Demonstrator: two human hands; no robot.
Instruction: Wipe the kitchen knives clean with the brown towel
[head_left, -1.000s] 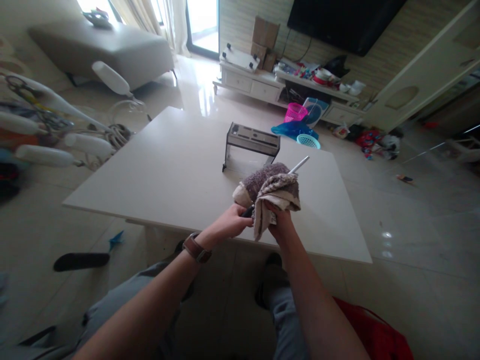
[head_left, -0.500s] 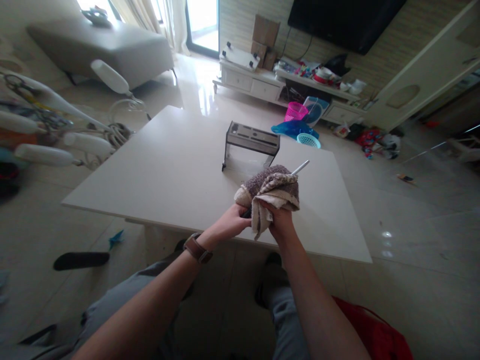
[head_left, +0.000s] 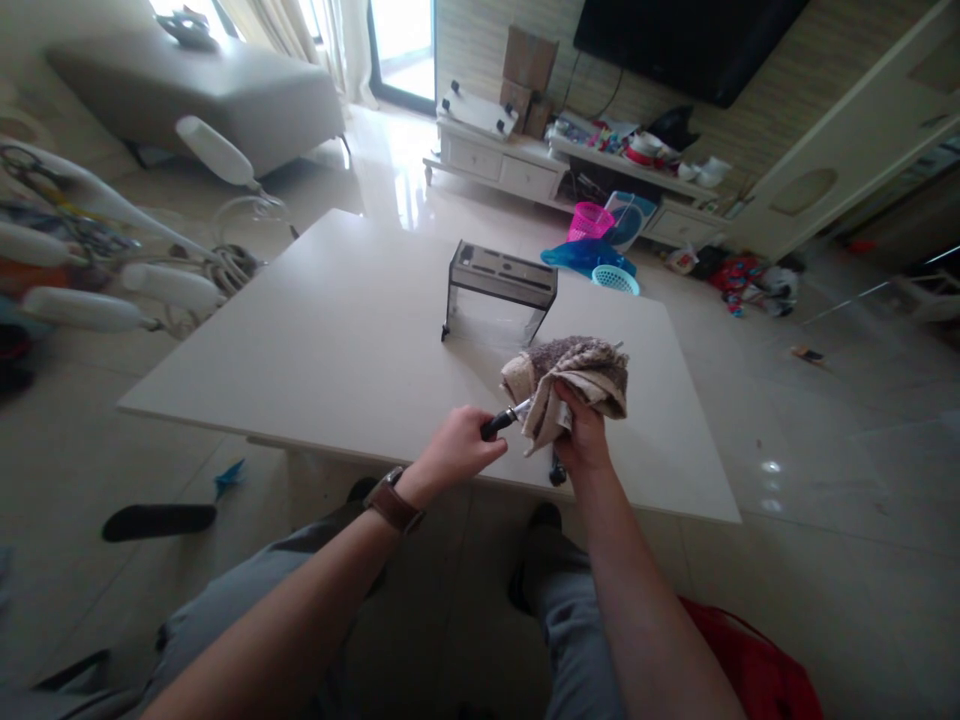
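My left hand (head_left: 466, 443) is closed on the black handle of a thin metal tool (head_left: 499, 424), whose shaft runs into a folded brown and beige cloth (head_left: 577, 375). The tool's tip just shows past the cloth's far side. My right hand (head_left: 586, 437) grips the cloth from below, to the right of my left hand. A small black part sticks out under my right hand; I cannot make out what it is. Behind the cloth, a rack with a dark slotted top and clear sides (head_left: 502, 277) stands on the white table (head_left: 337, 340).
Beyond the table are a pink basket (head_left: 589, 220), a blue bag (head_left: 581, 257) and a light-blue basket (head_left: 616, 280). A white lamp-like fixture with cables (head_left: 217, 150) is at the left. A red bag (head_left: 750, 665) lies at the lower right.
The cloth and my right hand have moved right along the tool, away from my left hand. More of the handle and shaft now shows, and less of the tip.
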